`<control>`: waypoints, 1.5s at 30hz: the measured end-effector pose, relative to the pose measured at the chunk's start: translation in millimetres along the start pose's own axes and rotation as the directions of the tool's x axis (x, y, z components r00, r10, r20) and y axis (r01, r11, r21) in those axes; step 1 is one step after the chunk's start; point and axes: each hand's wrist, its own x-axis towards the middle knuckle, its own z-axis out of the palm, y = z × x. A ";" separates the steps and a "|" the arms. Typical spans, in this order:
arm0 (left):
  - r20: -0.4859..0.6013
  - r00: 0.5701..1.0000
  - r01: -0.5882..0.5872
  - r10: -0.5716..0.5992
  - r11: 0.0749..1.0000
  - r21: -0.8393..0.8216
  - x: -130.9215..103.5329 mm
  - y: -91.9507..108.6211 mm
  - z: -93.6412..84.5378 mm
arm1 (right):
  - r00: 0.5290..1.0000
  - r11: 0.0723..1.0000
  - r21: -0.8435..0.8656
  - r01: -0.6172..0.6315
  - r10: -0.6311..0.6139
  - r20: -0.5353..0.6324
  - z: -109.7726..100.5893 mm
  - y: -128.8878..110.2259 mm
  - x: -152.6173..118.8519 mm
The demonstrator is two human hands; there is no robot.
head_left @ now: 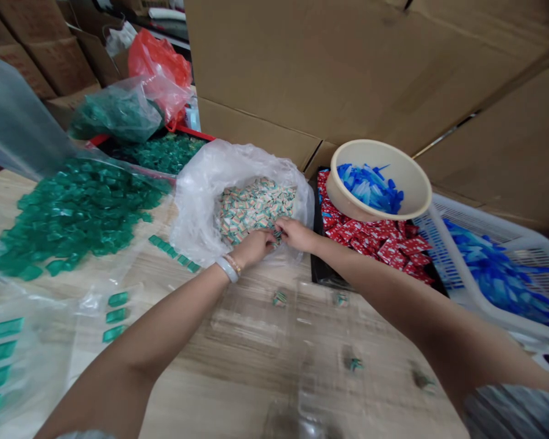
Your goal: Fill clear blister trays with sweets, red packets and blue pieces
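Note:
My left hand (255, 246), with bangles at the wrist, and my right hand (293, 234) meet over the near edge of a white plastic bag (201, 189). Both have their fingers closed around a few small striped pieces (277, 236), partly hidden by the fingertips. Inside the bag lies a heap of similar small pieces (256, 204) in white, orange and green. Below the hands, clear plastic trays (251, 323) are spread on the table, blurred. Little clusters of striped pieces (279, 298) sit in several of them.
Green translucent pieces (86, 210) are piled at left, with short rows of green pieces (116, 316) nearer. At right, a cream bowl (379, 213) of blue pieces stands over red packets (398, 253). Beside it is a white basket (480, 299). Cardboard (302, 67) walls the back.

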 end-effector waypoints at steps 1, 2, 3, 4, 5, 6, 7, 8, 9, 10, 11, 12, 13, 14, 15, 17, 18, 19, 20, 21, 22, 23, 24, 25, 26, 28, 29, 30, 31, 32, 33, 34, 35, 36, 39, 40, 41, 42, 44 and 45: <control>0.003 1.000 -0.005 0.005 1.000 -0.004 0.1 -0.8 0.5 | 1.000 1.000 0.000 -0.002 0.002 0.000 0.3 0.0 -0.1; 0.005 1.000 -0.009 0.009 1.000 -0.007 0.3 -1.5 0.8 | 1.000 1.000 -0.001 -0.006 0.006 0.000 0.6 -0.1 -0.2; 0.006 1.000 -0.013 0.013 1.000 -0.008 0.6 -2.1 1.0 | 1.000 1.000 -0.003 -0.012 0.012 0.002 0.8 -0.1 -0.3; 0.005 1.000 -0.017 0.017 1.000 -0.009 0.8 -2.7 1.1 | 1.000 1.000 -0.006 -0.017 0.017 0.003 1.1 -0.2 -0.4; 0.005 1.000 -0.020 0.020 1.000 -0.010 1.1 -3.2 1.2 | 1.000 1.000 -0.011 -0.020 0.021 0.006 1.2 -0.3 -0.4; 0.006 1.000 -0.021 0.021 1.000 -0.012 1.3 -3.6 1.1 | 1.000 1.000 -0.017 -0.020 0.020 0.011 1.2 -0.5 -0.4; 0.010 1.000 -0.020 0.020 1.000 -0.016 1.5 -4.0 1.0 | 1.000 1.000 -0.024 -0.019 0.019 0.018 1.1 -0.9 -0.3; 0.015 1.000 -0.017 0.017 1.000 -0.021 1.6 -4.3 0.9 | 0.999 0.999 -0.033 -0.018 0.019 0.028 0.8 -1.5 0.0; 0.022 1.000 -0.015 0.016 1.000 -0.028 1.7 -4.5 0.8 | 0.999 0.999 -0.043 -0.020 0.021 0.038 0.5 -2.2 0.2; 0.028 1.000 -0.013 0.014 0.999 -0.036 1.7 -4.6 0.7 | 0.998 0.998 -0.053 -0.024 0.027 0.049 0.1 -3.0 0.5; 0.034 0.999 -0.010 0.011 0.999 -0.043 1.6 -4.7 0.6 | 0.998 0.997 -0.064 -0.032 0.036 0.058 -0.3 -3.9 0.9; 0.038 0.999 -0.006 0.008 0.999 -0.048 1.6 -4.7 0.6 | 0.997 0.996 -0.077 -0.043 0.048 0.066 -0.7 -5.0 1.1; 0.040 0.999 -0.003 0.005 0.999 -0.050 1.5 -4.7 0.7 | 0.995 0.995 -0.090 -0.053 0.060 0.074 -1.1 -6.0 1.4; 0.041 0.999 0.000 0.002 0.999 -0.050 1.3 -4.8 0.9 | 0.994 0.993 -0.103 -0.062 0.071 0.082 -1.4 -7.1 1.5; 0.040 0.999 0.000 0.002 0.999 -0.049 1.2 -4.9 1.2 | 0.993 0.991 -0.114 -0.069 0.079 0.087 -1.8 -8.1 1.4; 0.035 0.999 0.001 0.000 0.999 -0.043 0.8 -5.5 2.2 | 0.992 0.988 -0.132 -0.079 0.091 0.087 -2.4 -9.9 1.0; 0.030 1.000 0.000 0.001 0.999 -0.040 0.6 -5.9 2.8 | 0.992 0.987 -0.138 -0.082 0.094 0.084 -2.7 -10.6 0.6; 0.026 1.000 -0.002 0.002 0.999 -0.036 0.4 -6.5 3.6 | 0.992 0.986 -0.145 -0.082 0.095 0.082 -2.9 -11.2 0.1; 0.022 1.000 -0.002 0.003 0.999 -0.033 0.2 -7.1 4.3 | 0.992 0.985 -0.154 -0.079 0.092 0.081 -3.1 -11.7 -0.3; 0.020 1.000 -0.003 0.003 1.000 -0.031 0.0 -7.7 5.0 | 0.993 0.984 -0.162 -0.072 0.087 0.083 -3.3 -12.1 -0.6; 0.018 1.000 -0.005 0.005 0.999 -0.032 -0.2 -8.3 5.7 | 0.993 0.983 -0.171 -0.063 0.079 0.087 -3.4 -12.3 -0.8; 0.015 1.000 -0.007 0.008 0.999 -0.035 -0.5 -8.8 6.2 | 0.994 0.983 -0.179 -0.052 0.069 0.089 -3.5 -12.5 -1.0; 0.012 1.000 -0.008 0.009 0.999 -0.037 -0.7 -9.1 6.7 | 0.994 0.982 -0.185 -0.042 0.059 0.090 -3.6 -12.4 -1.1; 0.008 1.000 -0.010 0.010 0.999 -0.039 -0.9 -9.4 6.9 | 0.995 0.981 -0.191 -0.033 0.051 0.091 -3.7 -12.2 -1.3; 0.004 1.000 -0.012 0.013 0.999 -0.041 -1.2 -9.4 7.0 | 0.995 0.980 -0.197 -0.028 0.047 0.090 -3.9 -11.6 -1.6; -0.005 1.000 -0.013 0.013 0.999 -0.047 -1.9 -9.0 6.9 | 0.995 0.978 -0.205 -0.044 0.061 0.079 -4.6 -9.5 -2.6; -0.010 1.000 -0.010 0.009 0.999 -0.050 -2.3 -8.6 6.6 | 0.995 0.977 -0.202 -0.063 0.078 0.067 -5.1 -8.0 -3.3; -0.014 1.000 -0.004 0.003 0.999 -0.053 -2.8 -8.2 6.4 | 0.994 0.977 -0.194 -0.084 0.096 0.054 -5.6 -6.4 -3.8; -0.017 1.000 0.002 -0.003 0.999 -0.054 -3.2 -7.8 6.2 | 0.993 0.978 -0.183 -0.103 0.112 0.041 -6.0 -4.7 -4.2; -0.019 1.000 0.006 -0.007 0.998 -0.055 -3.5 -7.5 6.0 | 0.992 0.978 -0.171 -0.116 0.123 0.032 -6.3 -3.3 -4.0; -0.020 1.000 0.010 -0.011 0.998 -0.055 -3.7 -7.3 5.9 | 0.991 0.979 -0.162 -0.121 0.128 0.030 -6.5 -2.2 -3.3; -0.021 1.000 0.012 -0.014 0.998 -0.054 -3.8 -7.1 5.9 | 0.991 0.980 -0.159 -0.123 0.130 0.034 -6.4 -1.6 -2.0; -0.022 1.000 0.013 -0.014 0.999 -0.053 -3.8 -7.0 5.9 | 0.990 0.979 -0.160 -0.127 0.135 0.037 -6.2 -1.5 -0.2; -0.024 1.000 0.014 -0.015 0.998 -0.053 -3.7 -6.9 5.9 | 0.989 0.977 -0.165 -0.133 0.141 0.037 -5.8 -2.0 2.0; -0.025 0.999 0.021 -0.022 0.998 -0.060 -3.6 -6.2 5.3 | 0.988 0.973 -0.185 -0.140 0.148 0.031 -4.5 -5.1 7.7; -0.024 0.999 0.020 -0.022 0.998 -0.061 -3.7 -5.8 4.9 | 0.989 0.972 -0.194 -0.134 0.143 0.034 -4.1 -6.3 8.7; -0.024 0.999 0.020 -0.022 0.998 -0.062 -3.8 -5.4 4.5 | 0.990 0.971 -0.203 -0.125 0.136 0.040 -3.8 -7.2 9.0; -0.026 0.999 0.019 -0.021 0.998 -0.060 -4.0 -4.9 4.1 | 0.990 0.970 -0.211 -0.118 0.131 0.048 -3.5 -8.0 8.8; -0.033 0.999 0.016 -0.018 0.998 -0.056 -4.2 -4.0 3.6 | 0.991 0.970 -0.219 -0.110 0.124 0.052 -3.2 -9.1 7.3; -0.037 0.999 0.016 -0.018 0.998 -0.054 -4.2 -3.7 3.6 | 0.991 0.970 -0.219 -0.109 0.123 0.050 -3.2 -9.5 6.5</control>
